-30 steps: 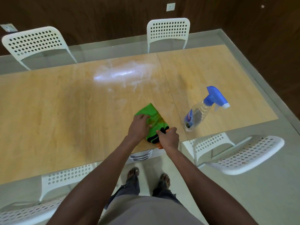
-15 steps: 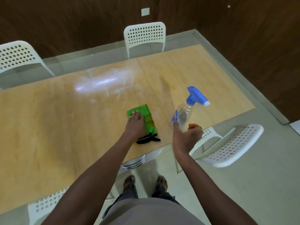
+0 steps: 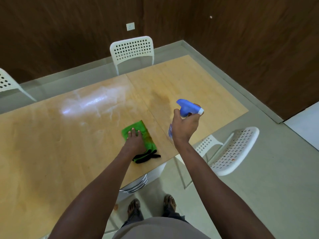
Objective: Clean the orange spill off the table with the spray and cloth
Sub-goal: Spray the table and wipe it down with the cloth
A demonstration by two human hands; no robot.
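Observation:
A green cloth point(image 3: 148, 138) with a black edge lies on the wooden table point(image 3: 51, 152) near its front edge. My left hand point(image 3: 135, 140) presses flat on the cloth with fingers spread. The cloth shows an orange-brown stain on its right side. My right hand point(image 3: 185, 125) grips the spray bottle point(image 3: 189, 107) by its neck, held above the table's right part; its blue trigger head points right. A faint brownish mark point(image 3: 165, 99) shows on the wood beyond the bottle. A wet, shiny streaked patch point(image 3: 93, 102) lies further left.
White perforated chairs stand around: one at the far side point(image 3: 133, 49), one at the far left point(image 3: 5, 81), one to the right of me point(image 3: 231, 152). Dark wood walls close the room behind. My sandalled feet point(image 3: 151, 206) stand at the table's edge.
My right hand left the cloth, reached to the spray bottle, and now holds it lifted off the table. My left hand stayed on the cloth, flattening it. The view turned right.

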